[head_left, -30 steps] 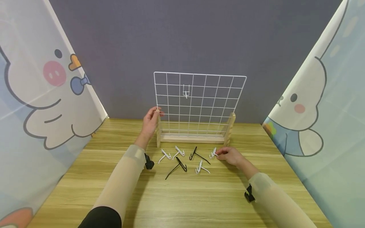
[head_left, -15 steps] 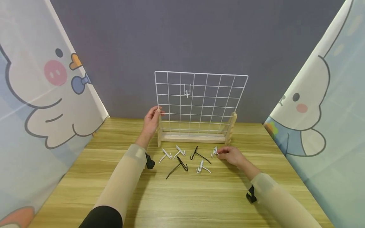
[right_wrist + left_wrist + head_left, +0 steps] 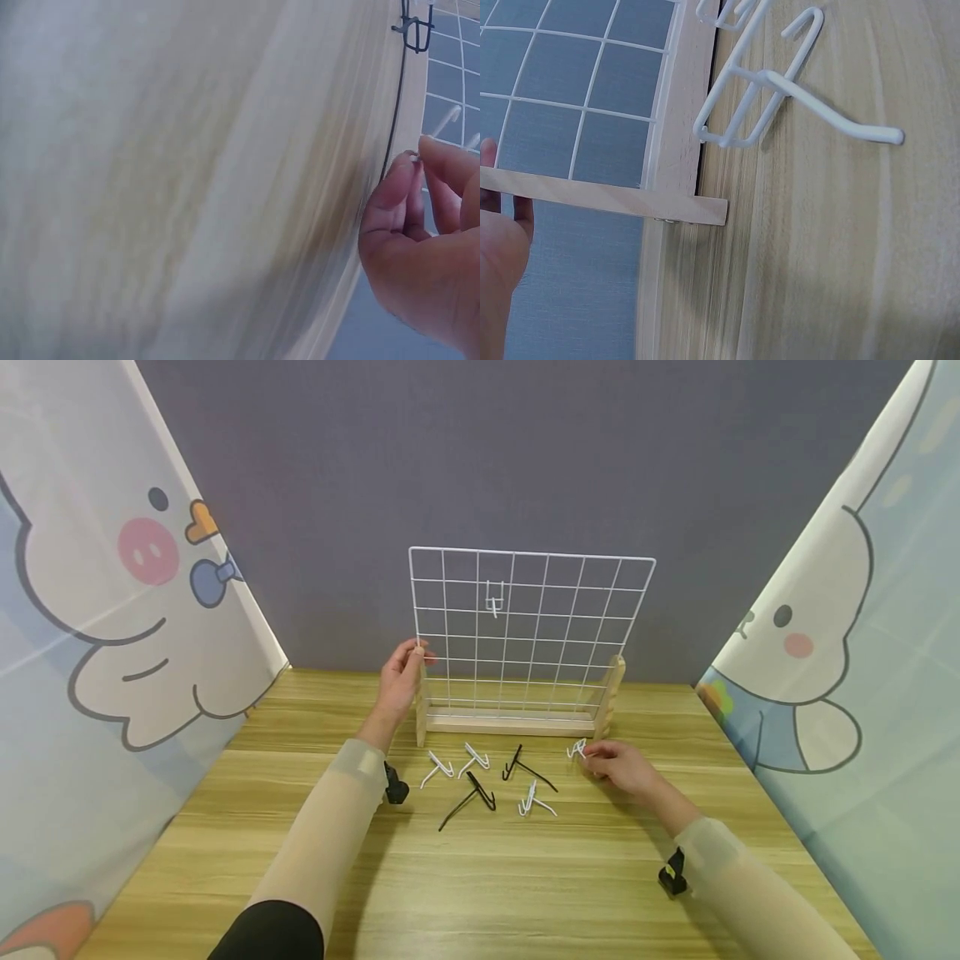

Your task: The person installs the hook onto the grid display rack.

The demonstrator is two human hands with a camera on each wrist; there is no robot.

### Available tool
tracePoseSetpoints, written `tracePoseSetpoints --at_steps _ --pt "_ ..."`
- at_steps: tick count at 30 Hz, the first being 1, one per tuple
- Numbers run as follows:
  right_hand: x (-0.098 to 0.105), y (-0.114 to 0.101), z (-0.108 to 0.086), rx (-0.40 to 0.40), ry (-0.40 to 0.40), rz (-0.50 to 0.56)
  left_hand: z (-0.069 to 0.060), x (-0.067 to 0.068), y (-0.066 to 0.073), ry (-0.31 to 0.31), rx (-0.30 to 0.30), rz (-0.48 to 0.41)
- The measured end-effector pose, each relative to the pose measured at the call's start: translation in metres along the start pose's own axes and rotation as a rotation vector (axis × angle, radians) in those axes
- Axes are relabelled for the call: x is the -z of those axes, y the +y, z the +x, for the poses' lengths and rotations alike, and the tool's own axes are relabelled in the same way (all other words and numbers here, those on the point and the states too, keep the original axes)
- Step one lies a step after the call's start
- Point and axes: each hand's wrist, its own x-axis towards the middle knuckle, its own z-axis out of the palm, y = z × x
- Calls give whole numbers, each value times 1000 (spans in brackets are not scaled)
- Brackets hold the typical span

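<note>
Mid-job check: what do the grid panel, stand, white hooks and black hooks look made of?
Grid panel: probably metal wire, coated white; thin, straight, evenly coloured bars.
Stand: wood, seemingly unvarnished; pale, with faint grain.
White hooks: likely coated metal; smooth, bent round rods, though solid plastic isn't ruled out.
Black hooks: similar bent rods, perhaps metal; finish too small to judge.

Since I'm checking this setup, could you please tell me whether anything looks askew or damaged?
Nothing stands out: the white grid sits in its wooden stand, one hook hangs on it, and the five loose hooks lie separately on the table. No breakage shows.
</note>
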Motion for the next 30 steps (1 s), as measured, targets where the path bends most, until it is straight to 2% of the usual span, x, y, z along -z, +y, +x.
tracePoseSetpoints --at_steps 5,14,18,30 --pt "2 -2 0 -12 23 58 0 -1 1 9 12 16" --pt "0 -10 -2 25 6 271 -1 -2 1 7 -12 -18" --pt "-2 -16 -4 50 8 302 0 -2 0 10 -9 -10" --pt "-4 -37 -7 31 23 335 0 -1 0 9 -1 4"
